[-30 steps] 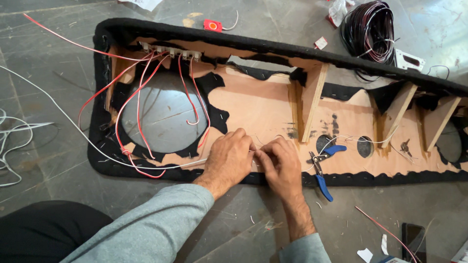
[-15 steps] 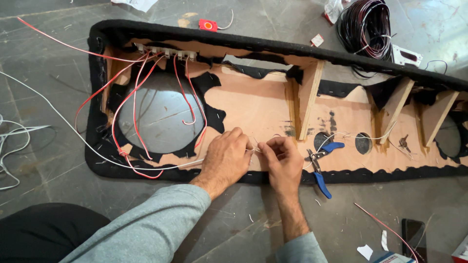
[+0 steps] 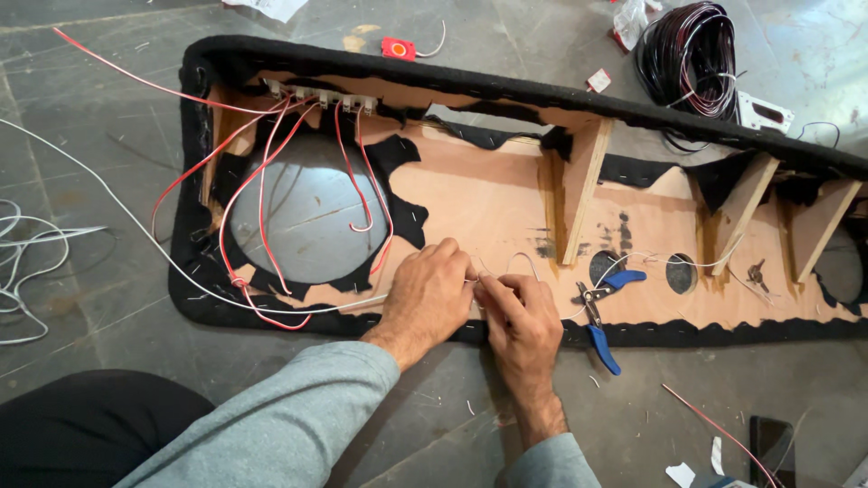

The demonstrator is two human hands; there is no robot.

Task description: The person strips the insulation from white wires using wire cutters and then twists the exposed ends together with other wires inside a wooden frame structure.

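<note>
Right now both hands meet over the near edge of the wooden panel (image 3: 488, 194). The left hand (image 3: 425, 294) and the right hand (image 3: 520, 316) are both curled, fingertips pinching a thin white wire (image 3: 136, 230) between them. It is pale and slender, trailing off left across the floor and looping up just past the fingers. It looks light and limp, easy to kink, so a fingertip grip close to the working end seems best. Blue-handled pliers (image 3: 601, 316) lie just right of the hands.
</note>
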